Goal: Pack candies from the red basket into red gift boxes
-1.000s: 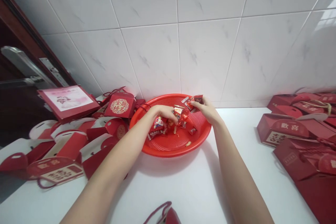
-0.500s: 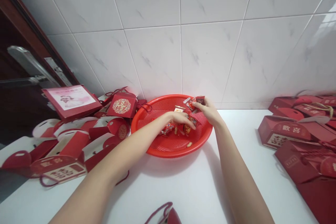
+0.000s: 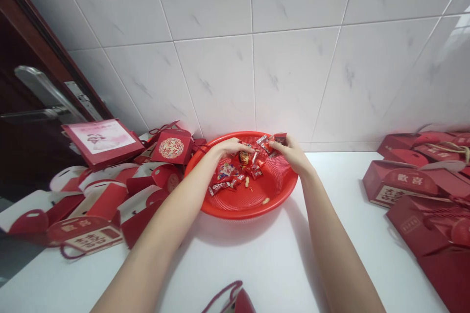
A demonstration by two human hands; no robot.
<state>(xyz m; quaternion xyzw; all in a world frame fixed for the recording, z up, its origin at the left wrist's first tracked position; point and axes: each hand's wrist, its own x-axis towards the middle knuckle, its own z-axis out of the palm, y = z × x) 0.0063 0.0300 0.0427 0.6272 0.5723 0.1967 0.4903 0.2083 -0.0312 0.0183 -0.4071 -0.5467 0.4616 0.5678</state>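
Note:
A round red plastic basket [image 3: 253,212] with mesh sides holds several wrapped candies [image 3: 227,171] and a few peanuts [image 3: 266,201]. My left hand [image 3: 232,146] reaches over the candies near the basket's back rim, fingers stretched out and partly hidden behind the wrappers. Just beneath its fingertips lies a gold-and-brown wrapped candy [image 3: 244,158]. At the right back rim, my right hand [image 3: 290,150] is closed around a few red wrapped candies [image 3: 270,145], one with a black-and-white patterned edge.
Open red gift boxes [image 3: 88,227] crowd the table's left side by a door handle [image 3: 40,88]. More red boxes [image 3: 402,183] stand on the right. A box with a cord [image 3: 242,301] shows at the front edge. Behind the basket rises a tiled wall [image 3: 286,73].
My left hand has moved left and back inside the basket, uncovering more candies. My right hand has stayed at the rim with its candies.

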